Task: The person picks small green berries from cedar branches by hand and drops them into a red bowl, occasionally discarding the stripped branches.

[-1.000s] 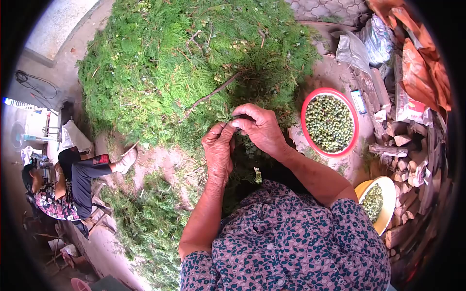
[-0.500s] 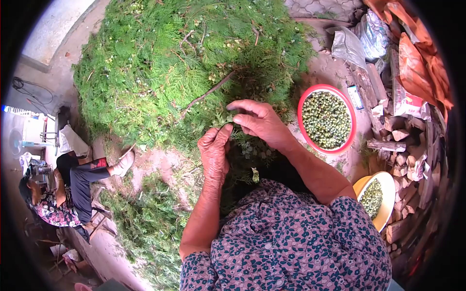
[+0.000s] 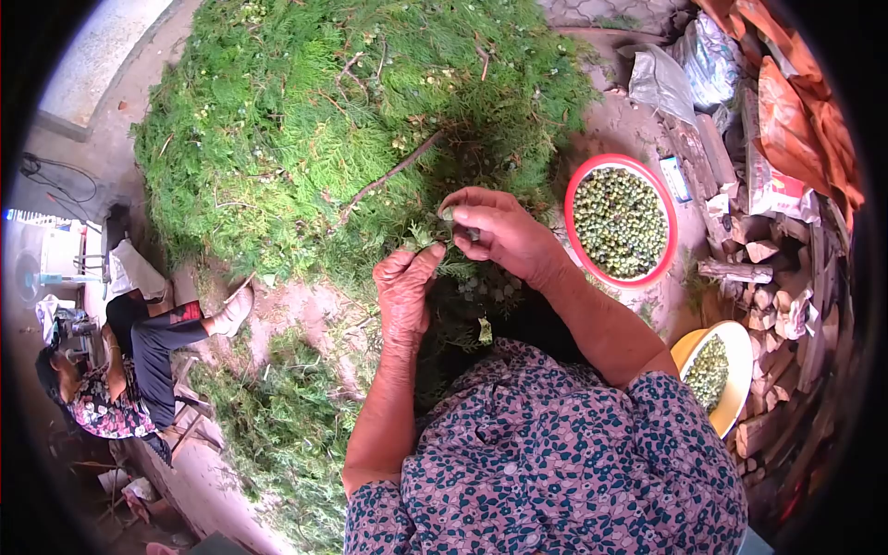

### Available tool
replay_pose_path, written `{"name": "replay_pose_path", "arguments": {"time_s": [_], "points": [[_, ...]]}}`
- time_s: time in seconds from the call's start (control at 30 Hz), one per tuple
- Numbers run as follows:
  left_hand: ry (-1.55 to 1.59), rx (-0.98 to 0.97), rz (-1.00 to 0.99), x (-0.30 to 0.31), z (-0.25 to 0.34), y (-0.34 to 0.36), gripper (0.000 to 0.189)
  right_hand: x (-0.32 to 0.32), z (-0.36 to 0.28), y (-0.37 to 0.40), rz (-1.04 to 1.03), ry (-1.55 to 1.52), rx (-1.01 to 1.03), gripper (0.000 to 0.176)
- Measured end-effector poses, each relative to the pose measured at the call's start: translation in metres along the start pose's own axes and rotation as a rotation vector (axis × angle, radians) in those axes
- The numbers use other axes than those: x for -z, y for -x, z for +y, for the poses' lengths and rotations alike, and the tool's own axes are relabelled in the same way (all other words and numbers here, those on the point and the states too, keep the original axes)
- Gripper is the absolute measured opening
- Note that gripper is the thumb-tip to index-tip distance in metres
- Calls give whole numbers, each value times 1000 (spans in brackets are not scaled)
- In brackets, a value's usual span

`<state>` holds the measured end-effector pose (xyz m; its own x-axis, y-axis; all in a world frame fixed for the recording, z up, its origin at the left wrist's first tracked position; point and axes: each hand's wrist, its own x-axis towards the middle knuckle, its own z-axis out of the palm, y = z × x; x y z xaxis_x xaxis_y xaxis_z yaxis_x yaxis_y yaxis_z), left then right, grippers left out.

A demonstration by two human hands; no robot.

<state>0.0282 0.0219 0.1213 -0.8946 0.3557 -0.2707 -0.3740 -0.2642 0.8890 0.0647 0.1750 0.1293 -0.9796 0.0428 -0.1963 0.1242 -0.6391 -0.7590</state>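
My left hand (image 3: 403,282) is closed, thumb against fingers, on a small evergreen sprig (image 3: 421,238) with flat, scaly leaves. Just to its right, my right hand (image 3: 514,242) pinches a small pale green cone (image 3: 450,213) between thumb and forefinger. That hand is slightly apart from the sprig. Beneath both hands lie darker branches with pale cones, partly hidden in shadow. To the right stands a red-rimmed basin (image 3: 615,161) holding many small green cones (image 3: 620,222).
A big heap of cut evergreen branches (image 3: 305,129) spreads ahead, with more greenery (image 3: 287,416) at lower left. A yellow basin (image 3: 743,370) of cones stands at right, near stacked firewood (image 3: 763,305) and sacks (image 3: 708,65). Another person (image 3: 157,342) sits at left.
My right hand has drawn slightly back from the left, and a small cone now shows in its pinch. My left hand keeps its grip on the sprig.
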Motion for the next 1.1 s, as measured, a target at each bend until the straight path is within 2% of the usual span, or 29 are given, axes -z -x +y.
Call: {"name": "replay_pose_path", "arguments": {"time_s": [0.07, 0.13, 0.17, 0.23, 0.27, 0.3, 0.37, 0.5, 0.57, 0.7, 0.77, 0.8, 0.87, 1.0, 1.1], "points": [[-13, -5, -61, 4, 0, 0, 5, 1, 0, -1, -34, -20, 16, 14], [-25, 3, -71, 1, 4, 1, 4, 1, 0, 0, -94, 254, 71, 15], [-36, 10, -80, 0, 5, 1, 3, -1, 1, -1, -93, 253, 71, 15], [-62, -1, -100, 5, -1, -2, 3, -6, 3, -4, -64, 668, 420, 14], [-87, -14, -118, 7, -3, -3, 3, -6, 3, -5, -34, 746, 413, 14], [-88, -14, -119, 5, -1, -2, 3, -6, 3, -4, -33, 746, 413, 14], [-79, -16, -105, 0, 2, 0, 3, -6, 2, -3, 11, 702, 287, 15], [-30, -25, -65, 3, 1, 1, 4, -4, 7, -3, 33, 694, 298, 16], [-18, -53, 16, 3, -1, 1, 3, -6, 9, -2, 53, 744, 388, 15], [-54, -42, 30, 4, -2, 0, 4, -4, 9, -1, 38, 777, 381, 14], [-135, -89, 7, 2, -1, 0, 6, -4, 6, 4, 40, 534, 76, 14], [-135, -88, 8, 3, -1, 1, 6, 1, 7, 4, 41, 533, 76, 14], [-149, -105, -28, 4, -2, 0, 6, 12, 10, 0, -79, 88, -4, 14], [-137, -108, -36, 5, -5, -1, 6, 9, 4, -1, 19, -17, 24, 16], [-195, -130, -13, 4, -7, -2, 6, 7, -1, 0, -52, 86, 28, 18]]}}
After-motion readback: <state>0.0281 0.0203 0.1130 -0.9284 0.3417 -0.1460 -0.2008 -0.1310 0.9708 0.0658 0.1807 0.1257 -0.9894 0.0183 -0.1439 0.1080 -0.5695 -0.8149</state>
